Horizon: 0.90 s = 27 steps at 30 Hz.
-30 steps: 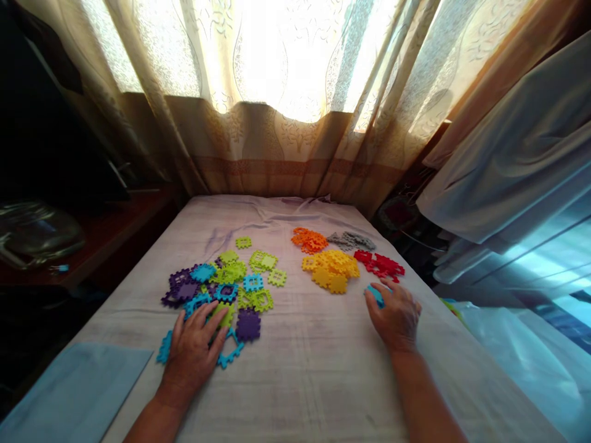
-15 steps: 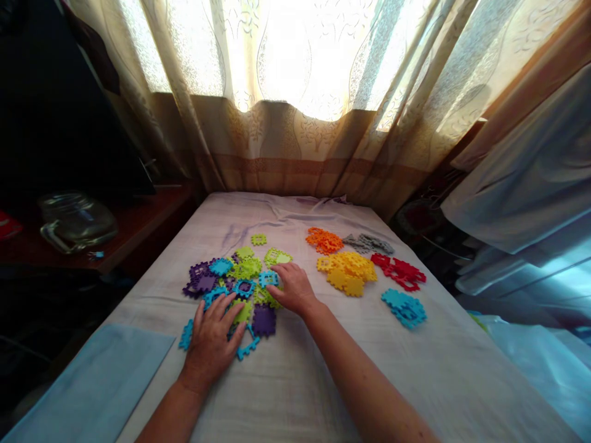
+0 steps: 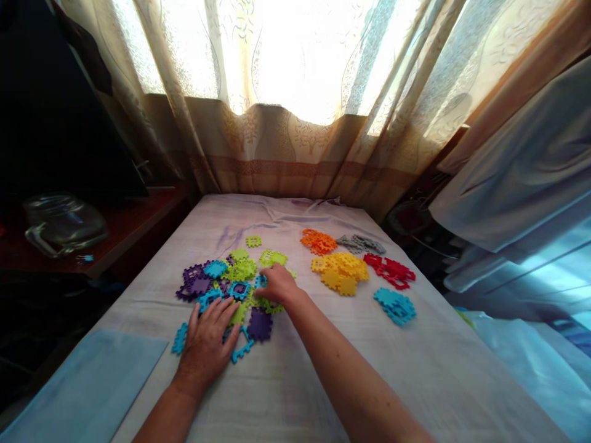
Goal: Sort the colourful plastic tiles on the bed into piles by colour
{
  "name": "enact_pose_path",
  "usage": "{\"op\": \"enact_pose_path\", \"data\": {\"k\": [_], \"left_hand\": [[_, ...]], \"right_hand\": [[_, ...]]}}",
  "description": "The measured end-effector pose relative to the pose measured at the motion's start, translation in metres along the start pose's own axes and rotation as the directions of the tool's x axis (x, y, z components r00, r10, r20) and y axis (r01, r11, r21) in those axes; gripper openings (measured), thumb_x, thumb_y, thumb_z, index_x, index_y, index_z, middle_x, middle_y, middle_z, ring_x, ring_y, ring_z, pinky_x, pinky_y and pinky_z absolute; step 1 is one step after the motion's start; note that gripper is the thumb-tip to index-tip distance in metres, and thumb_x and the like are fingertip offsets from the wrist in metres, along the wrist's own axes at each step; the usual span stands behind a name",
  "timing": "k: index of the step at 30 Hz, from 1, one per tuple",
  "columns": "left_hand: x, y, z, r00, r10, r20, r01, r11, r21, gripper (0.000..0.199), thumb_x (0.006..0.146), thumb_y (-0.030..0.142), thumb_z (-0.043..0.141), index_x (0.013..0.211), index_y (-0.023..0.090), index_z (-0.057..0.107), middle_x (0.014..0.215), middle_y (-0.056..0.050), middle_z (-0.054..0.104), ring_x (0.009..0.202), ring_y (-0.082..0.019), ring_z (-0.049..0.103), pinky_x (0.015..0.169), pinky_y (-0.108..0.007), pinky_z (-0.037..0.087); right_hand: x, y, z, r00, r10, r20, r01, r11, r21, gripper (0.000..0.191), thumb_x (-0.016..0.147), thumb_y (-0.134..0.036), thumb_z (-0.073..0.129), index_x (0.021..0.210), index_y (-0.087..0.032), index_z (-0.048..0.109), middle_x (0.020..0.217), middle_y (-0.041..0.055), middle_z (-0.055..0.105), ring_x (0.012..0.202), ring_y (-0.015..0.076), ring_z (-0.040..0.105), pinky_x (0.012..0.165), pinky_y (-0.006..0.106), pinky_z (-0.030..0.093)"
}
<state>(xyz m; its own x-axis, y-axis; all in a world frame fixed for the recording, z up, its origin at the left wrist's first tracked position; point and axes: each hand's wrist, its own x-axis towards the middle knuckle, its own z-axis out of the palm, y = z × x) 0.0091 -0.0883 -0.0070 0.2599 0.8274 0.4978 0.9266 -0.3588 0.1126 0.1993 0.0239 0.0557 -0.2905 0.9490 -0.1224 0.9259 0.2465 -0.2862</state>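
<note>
A mixed heap of notched plastic interlocking pieces lies on the cloth, with purple pieces (image 3: 198,283), green pieces (image 3: 242,269) and blue pieces among them. My left hand (image 3: 207,335) rests open on the near left of this heap, fingers spread over blue and green pieces. Beside its thumb shows a blue open-frame piece (image 3: 242,347). My right hand (image 3: 279,286) reaches into the heap's right side, its fingers curled down on a blue interlocking piece (image 3: 260,282) that they partly cover. A dark purple square piece (image 3: 260,324) lies just below it.
Sorted piles lie to the right: orange (image 3: 318,241), grey (image 3: 362,243), yellow (image 3: 341,272), red (image 3: 390,271) and blue (image 3: 395,306). A folded light-blue cloth (image 3: 87,381) is at the near left. A glass jug (image 3: 67,224) stands on the brown side table (image 3: 138,221).
My right hand's fingers have curled in on the blue piece, where they were stretched out before. My left hand stays spread on the heap. The view has shifted slightly.
</note>
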Motion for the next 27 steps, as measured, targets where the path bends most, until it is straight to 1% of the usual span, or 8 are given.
{"op": "enact_pose_path", "data": {"k": [4, 8, 12, 15, 17, 19, 22, 27], "left_hand": [[0.0, -0.004, 0.005, 1.0, 0.025, -0.016, -0.025, 1.0, 0.0, 0.038, 0.091, 0.038, 0.048, 0.124, 0.024, 0.061, 0.128, -0.008, 0.065, 0.123, -0.028, 0.055, 0.114, -0.053, 0.02], [0.0, -0.007, 0.007, 0.998, 0.051, -0.049, -0.05, 0.999, 0.015, 0.039, 0.09, 0.04, 0.048, 0.123, 0.023, 0.062, 0.125, -0.009, 0.067, 0.12, -0.028, 0.057, 0.113, -0.052, 0.02], [0.0, -0.005, 0.006, 0.998, 0.046, -0.041, -0.044, 0.998, 0.034, 0.039, 0.091, 0.041, 0.047, 0.121, 0.023, 0.062, 0.126, -0.009, 0.066, 0.119, -0.028, 0.058, 0.114, -0.051, 0.019], [0.0, -0.004, 0.005, 0.998, 0.04, -0.038, -0.039, 0.999, 0.033, 0.039, 0.091, 0.04, 0.046, 0.121, 0.023, 0.063, 0.127, -0.009, 0.066, 0.119, -0.027, 0.058, 0.114, -0.051, 0.019], [0.0, -0.004, 0.005, 0.998, 0.039, -0.046, -0.038, 0.999, 0.029, 0.039, 0.091, 0.04, 0.046, 0.121, 0.023, 0.063, 0.126, -0.009, 0.066, 0.119, -0.027, 0.058, 0.114, -0.051, 0.019], [0.0, -0.004, 0.005, 0.998, 0.045, -0.052, -0.044, 0.999, 0.027, 0.039, 0.091, 0.041, 0.046, 0.121, 0.022, 0.063, 0.126, -0.009, 0.066, 0.119, -0.028, 0.058, 0.113, -0.051, 0.021], [0.0, -0.005, 0.005, 0.996, 0.064, -0.066, -0.062, 0.998, 0.029, 0.04, 0.091, 0.042, 0.046, 0.121, 0.021, 0.062, 0.125, -0.01, 0.067, 0.117, -0.029, 0.059, 0.112, -0.052, 0.023], [0.001, -0.007, 0.005, 0.995, 0.073, -0.065, -0.072, 0.997, 0.011, 0.04, 0.09, 0.044, 0.047, 0.12, 0.022, 0.062, 0.121, -0.01, 0.068, 0.112, -0.028, 0.062, 0.112, -0.053, 0.022]], "right_hand": [[-0.001, 0.003, -0.002, 1.0, -0.01, 0.012, 0.01, 1.0, -0.01, 0.053, 0.07, -0.052, 0.075, 0.113, -0.024, 0.064, 0.116, 0.0103, 0.063, 0.104, 0.0238, 0.061, 0.083, 0.033, 0.048], [-0.008, 0.008, -0.002, 0.998, 0.002, -0.069, 0.001, 0.999, 0.04, 0.056, 0.073, -0.055, 0.07, 0.117, -0.021, 0.059, 0.111, 0.0102, 0.067, 0.101, 0.024, 0.063, 0.081, 0.033, 0.048], [-0.016, 0.021, -0.008, 0.976, 0.123, -0.178, -0.084, 0.973, 0.215, 0.05, 0.08, -0.055, 0.064, 0.118, -0.023, 0.058, 0.113, 0.0077, 0.069, 0.103, 0.0229, 0.064, 0.084, 0.033, 0.048], [-0.023, 0.037, -0.013, 0.96, 0.232, -0.158, -0.152, 0.903, 0.402, 0.042, 0.086, -0.054, 0.057, 0.115, -0.024, 0.061, 0.111, 0.0053, 0.07, 0.099, 0.0198, 0.066, 0.082, 0.03, 0.048], [-0.033, 0.05, -0.015, 0.953, 0.26, -0.154, -0.164, 0.874, 0.458, 0.038, 0.089, -0.051, 0.053, 0.114, -0.024, 0.064, 0.107, 0.0046, 0.072, 0.096, 0.0186, 0.066, 0.081, 0.028, 0.048], [-0.049, 0.064, -0.016, 0.937, 0.26, -0.232, -0.149, 0.901, 0.409, 0.038, 0.088, -0.049, 0.055, 0.114, -0.023, 0.065, 0.109, 0.0059, 0.071, 0.099, 0.0203, 0.065, 0.084, 0.03, 0.048], [-0.082, 0.091, -0.015, 0.875, 0.263, -0.406, -0.18, 0.956, 0.231, 0.042, 0.085, -0.045, 0.059, 0.12, -0.022, 0.064, 0.118, 0.0089, 0.067, 0.108, 0.0236, 0.061, 0.091, 0.034, 0.046], [-0.134, 0.148, -0.014, 0.772, 0.339, -0.539, -0.391, 0.92, 0.019, 0.042, 0.085, -0.042, 0.061, 0.121, -0.022, 0.063, 0.116, 0.0101, 0.064, 0.104, 0.0239, 0.059, 0.088, 0.033, 0.045]]}}
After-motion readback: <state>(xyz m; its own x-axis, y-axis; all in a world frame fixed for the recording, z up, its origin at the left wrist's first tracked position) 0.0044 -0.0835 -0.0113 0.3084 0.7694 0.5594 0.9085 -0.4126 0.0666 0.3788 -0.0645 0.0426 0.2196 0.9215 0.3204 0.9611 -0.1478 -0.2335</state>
